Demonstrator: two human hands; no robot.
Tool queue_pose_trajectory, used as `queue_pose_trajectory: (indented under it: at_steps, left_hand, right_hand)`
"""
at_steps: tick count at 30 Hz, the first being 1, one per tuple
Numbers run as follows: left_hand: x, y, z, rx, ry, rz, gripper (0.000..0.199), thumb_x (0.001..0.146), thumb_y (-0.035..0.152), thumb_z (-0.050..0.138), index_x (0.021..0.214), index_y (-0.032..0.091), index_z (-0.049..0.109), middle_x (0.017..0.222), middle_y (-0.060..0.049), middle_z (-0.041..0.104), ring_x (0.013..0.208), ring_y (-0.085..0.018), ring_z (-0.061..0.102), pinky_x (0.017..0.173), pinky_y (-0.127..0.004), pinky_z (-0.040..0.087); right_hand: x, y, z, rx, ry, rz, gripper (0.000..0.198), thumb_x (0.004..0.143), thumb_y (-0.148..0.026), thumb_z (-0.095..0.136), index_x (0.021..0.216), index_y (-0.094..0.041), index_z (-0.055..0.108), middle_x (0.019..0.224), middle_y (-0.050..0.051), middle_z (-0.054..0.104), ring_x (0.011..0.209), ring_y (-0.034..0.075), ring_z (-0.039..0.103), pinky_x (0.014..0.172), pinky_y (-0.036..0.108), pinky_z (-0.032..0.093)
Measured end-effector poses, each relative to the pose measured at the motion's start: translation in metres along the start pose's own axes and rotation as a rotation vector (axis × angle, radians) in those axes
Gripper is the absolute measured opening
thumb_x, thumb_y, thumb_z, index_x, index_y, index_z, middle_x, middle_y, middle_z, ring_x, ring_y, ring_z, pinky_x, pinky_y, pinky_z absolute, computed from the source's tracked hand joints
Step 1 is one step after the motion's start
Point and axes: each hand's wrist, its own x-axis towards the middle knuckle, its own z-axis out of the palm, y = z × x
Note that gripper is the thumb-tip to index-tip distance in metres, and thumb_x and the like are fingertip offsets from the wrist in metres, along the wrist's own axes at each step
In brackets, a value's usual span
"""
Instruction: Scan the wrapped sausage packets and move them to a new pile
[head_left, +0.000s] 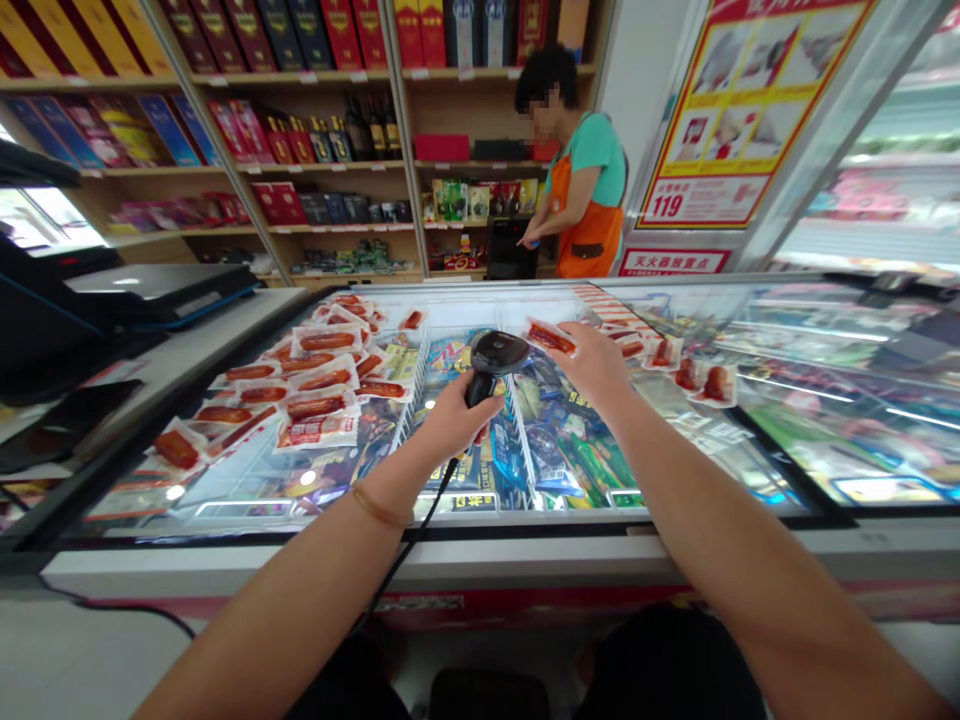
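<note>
My left hand point(459, 420) is wrapped round the handle of a black barcode scanner point(498, 352), whose cable hangs down past my wrist. Just to the scanner's right, my right hand point(592, 362) grips a clear packet of sausage point(550, 337), held above the freezer's glass top. A heap of similar sausage packets point(319, 375) lies on the glass to the left. Several more packets point(686, 373) lie in a row to the right, partly behind my right hand.
Beneath the glass of the chest freezer point(525, 560) are bagged frozen goods point(592, 460). A scale-like device point(161, 290) stands on the left counter. Beyond the freezer is a person in an orange apron point(596, 225), near shelves point(300, 165) of boxes and bottles.
</note>
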Motion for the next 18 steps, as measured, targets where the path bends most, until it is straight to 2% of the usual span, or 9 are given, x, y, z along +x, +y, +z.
queue_pose_trajectory:
  at_steps: [7, 11, 14, 18]
  left_hand:
    - [-0.002, 0.002, -0.001, -0.004, 0.017, 0.022, 0.027, 0.077, 0.036, 0.068, 0.094, 0.021, 0.054, 0.045, 0.008, 0.049, 0.035, -0.01, 0.045, 0.04, -0.021, 0.035]
    - [0.0, 0.02, -0.011, -0.121, 0.195, -0.014, 0.03, 0.073, 0.039, 0.072, 0.088, 0.02, 0.054, 0.049, 0.006, 0.052, 0.032, -0.009, 0.044, 0.036, -0.02, 0.031]
    - [0.001, 0.037, -0.036, -0.252, 0.344, -0.025, 0.032, 0.069, 0.039, 0.073, 0.084, 0.019, 0.053, 0.062, 0.003, 0.058, 0.034, -0.007, 0.045, 0.035, -0.021, 0.032]
    - [-0.006, 0.048, -0.099, -0.293, 0.603, 0.003, 0.032, 0.065, 0.036, 0.073, 0.083, 0.019, 0.051, 0.063, 0.004, 0.056, 0.038, -0.007, 0.047, 0.035, -0.02, 0.034]
  right_hand:
    - [0.0, 0.008, 0.01, 0.048, 0.01, -0.02, 0.042, 0.08, -0.016, 0.057, 0.121, -0.014, 0.063, 0.112, 0.014, 0.069, 0.105, 0.031, 0.062, 0.094, 0.043, 0.047]
    - [0.001, 0.0, 0.027, 0.116, -0.024, -0.05, 0.041, 0.079, -0.013, 0.054, 0.119, -0.013, 0.065, 0.11, 0.015, 0.069, 0.104, 0.03, 0.062, 0.097, 0.044, 0.047]
    - [0.013, -0.028, 0.04, 0.228, -0.041, -0.119, 0.037, 0.083, -0.02, 0.055, 0.119, -0.017, 0.066, 0.108, 0.012, 0.07, 0.104, 0.028, 0.063, 0.098, 0.045, 0.048]
    - [0.041, -0.092, 0.06, 0.409, -0.107, -0.178, 0.039, 0.08, -0.022, 0.06, 0.118, -0.021, 0.066, 0.114, 0.009, 0.069, 0.109, 0.026, 0.062, 0.101, 0.043, 0.046]
